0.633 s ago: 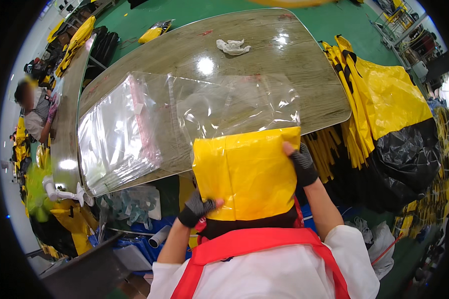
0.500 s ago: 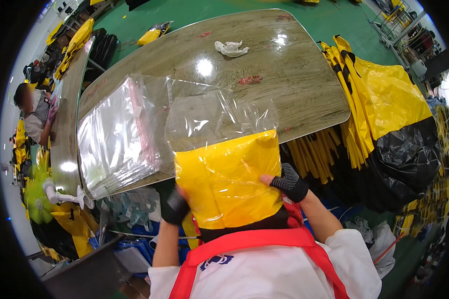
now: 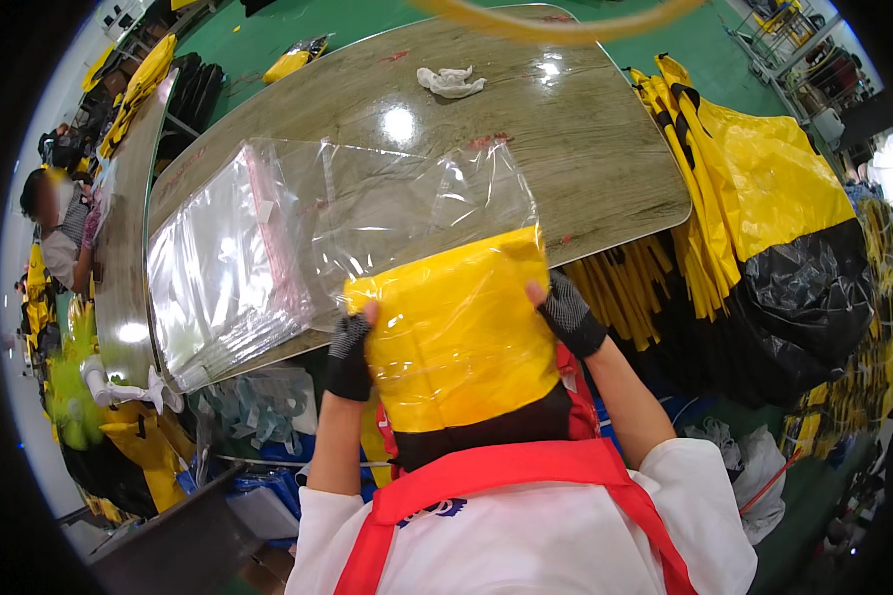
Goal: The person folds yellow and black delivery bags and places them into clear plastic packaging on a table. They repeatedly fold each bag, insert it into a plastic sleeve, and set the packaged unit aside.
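A folded yellow and black sheet-like item (image 3: 456, 337) lies inside a clear plastic bag (image 3: 437, 203), held up in front of my body at the table's near edge. My left hand (image 3: 349, 355), in a dark fingerless glove, grips the left side with its thumb on the front. On the right side, my gloved right hand (image 3: 571, 312) holds the upper part of the package, thumb in front and fingers behind. The unfilled end of the bag spreads over the table (image 3: 605, 149). To the left lies a stack of flat clear bags (image 3: 213, 263).
A crumpled white cloth (image 3: 450, 81) is at the table's far side. Yellow and black coverings (image 3: 774, 198) hang off the right edge. A green fan (image 3: 74, 382) stands at left, near another person (image 3: 60, 223) at a side table.
Both hands have moved up along the sides of the package, the left one most, its thumb now on the front. The bag's far end has shifted. A blurred yellow band appears at the top.
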`<state>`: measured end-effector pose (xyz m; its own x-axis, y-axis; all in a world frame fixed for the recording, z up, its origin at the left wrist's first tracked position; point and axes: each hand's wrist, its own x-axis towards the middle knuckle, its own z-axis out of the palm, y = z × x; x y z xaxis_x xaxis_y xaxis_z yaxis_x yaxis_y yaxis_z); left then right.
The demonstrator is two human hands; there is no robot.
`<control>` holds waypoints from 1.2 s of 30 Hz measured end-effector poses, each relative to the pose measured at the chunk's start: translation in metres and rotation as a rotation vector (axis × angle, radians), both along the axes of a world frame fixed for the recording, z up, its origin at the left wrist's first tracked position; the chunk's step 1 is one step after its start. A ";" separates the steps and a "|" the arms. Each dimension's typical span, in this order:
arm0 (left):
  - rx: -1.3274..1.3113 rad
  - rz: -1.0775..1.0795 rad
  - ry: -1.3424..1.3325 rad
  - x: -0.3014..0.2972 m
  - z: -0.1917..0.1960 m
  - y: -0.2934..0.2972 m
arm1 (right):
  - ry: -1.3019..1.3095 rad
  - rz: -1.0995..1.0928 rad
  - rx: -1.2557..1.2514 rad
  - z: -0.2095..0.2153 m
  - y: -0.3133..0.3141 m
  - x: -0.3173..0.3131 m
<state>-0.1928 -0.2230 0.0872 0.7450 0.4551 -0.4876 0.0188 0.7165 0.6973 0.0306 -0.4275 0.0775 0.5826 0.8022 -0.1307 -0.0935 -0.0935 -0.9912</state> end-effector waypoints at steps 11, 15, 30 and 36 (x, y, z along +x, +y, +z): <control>0.841 -0.478 0.114 -0.111 -0.069 -0.090 | 0.148 0.373 -0.072 0.002 -0.123 -0.061; 0.681 -0.310 0.017 -0.046 -0.014 -0.081 | -0.075 -0.057 -0.186 0.022 -0.082 -0.044; 1.230 -1.029 0.193 0.083 0.028 -0.064 | -0.450 -0.251 0.268 0.106 0.017 0.042; 2.566 -0.101 -0.068 0.111 0.185 0.004 | -0.549 -0.056 0.320 0.067 0.000 0.047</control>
<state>-0.0822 -0.2189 0.2721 0.7718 -0.1711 0.6124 -0.0611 -0.9786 -0.1964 0.0777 -0.4273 0.1449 0.5384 0.7186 0.4402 0.4399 0.2060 -0.8741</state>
